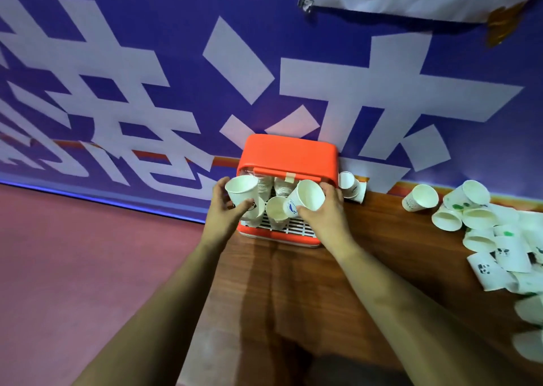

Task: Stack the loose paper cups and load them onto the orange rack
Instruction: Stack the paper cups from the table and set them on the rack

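The orange rack (289, 154) stands on the wooden table against the blue wall, its front open over a white slatted tray. Stacks of white paper cups stand inside it, one stack (276, 212) at the front middle. My left hand (224, 209) grips a white cup stack (244, 193) at the rack's left front, mouth tilted toward me. A cup with a blue print (305, 199) is held in my right hand (326, 209) at the rack's right front.
Several loose paper cups (482, 238) lie in a heap on the table (382, 253) at the right. One cup (420, 199) lies on its side nearer the rack, and two more (349, 185) lean by the rack's right wall. Pink floor lies left of the table.
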A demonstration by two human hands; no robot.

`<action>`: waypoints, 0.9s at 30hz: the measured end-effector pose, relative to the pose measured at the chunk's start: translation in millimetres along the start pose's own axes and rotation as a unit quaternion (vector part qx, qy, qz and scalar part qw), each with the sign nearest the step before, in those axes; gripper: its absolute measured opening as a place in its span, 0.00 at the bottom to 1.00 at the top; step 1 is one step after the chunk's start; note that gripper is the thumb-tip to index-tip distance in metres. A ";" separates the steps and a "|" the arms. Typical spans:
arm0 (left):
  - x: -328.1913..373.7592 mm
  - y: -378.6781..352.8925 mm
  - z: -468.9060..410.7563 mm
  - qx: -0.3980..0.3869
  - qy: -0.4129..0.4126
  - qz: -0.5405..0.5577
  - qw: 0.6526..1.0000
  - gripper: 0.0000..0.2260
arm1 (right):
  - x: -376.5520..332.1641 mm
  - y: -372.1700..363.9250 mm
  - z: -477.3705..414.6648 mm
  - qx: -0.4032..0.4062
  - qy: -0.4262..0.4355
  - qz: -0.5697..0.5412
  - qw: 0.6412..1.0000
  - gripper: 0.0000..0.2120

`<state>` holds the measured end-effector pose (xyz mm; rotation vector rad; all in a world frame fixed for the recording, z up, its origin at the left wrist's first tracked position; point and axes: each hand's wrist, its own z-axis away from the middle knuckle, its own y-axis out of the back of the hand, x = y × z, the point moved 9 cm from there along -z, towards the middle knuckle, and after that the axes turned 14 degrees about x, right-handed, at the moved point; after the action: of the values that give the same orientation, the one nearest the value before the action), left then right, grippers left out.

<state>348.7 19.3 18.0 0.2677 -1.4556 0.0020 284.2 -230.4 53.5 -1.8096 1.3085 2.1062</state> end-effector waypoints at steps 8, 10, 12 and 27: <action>-27.7 4.3 -18.8 0.019 -0.039 -0.044 0.998 0.31 | 2.7 -49.5 1.8 -0.004 0.029 0.043 0.999 0.34; -36.5 3.3 -21.4 0.012 -0.049 -0.064 0.997 0.31 | 6.7 -60.7 4.9 -0.015 0.024 0.050 0.998 0.33; -44.4 -0.4 -24.3 -0.002 -0.056 -0.082 0.995 0.31 | 9.9 -71.7 6.7 -0.022 0.036 0.065 0.997 0.33; -87.5 -25.2 -40.7 -0.080 -0.120 -0.238 0.960 0.32 | 49.4 -120.8 7.0 -0.131 0.004 0.191 0.973 0.40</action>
<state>382.2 16.3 -75.9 0.4941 -1.5882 -0.5534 330.4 -171.8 -53.8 -1.7719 1.5500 2.5814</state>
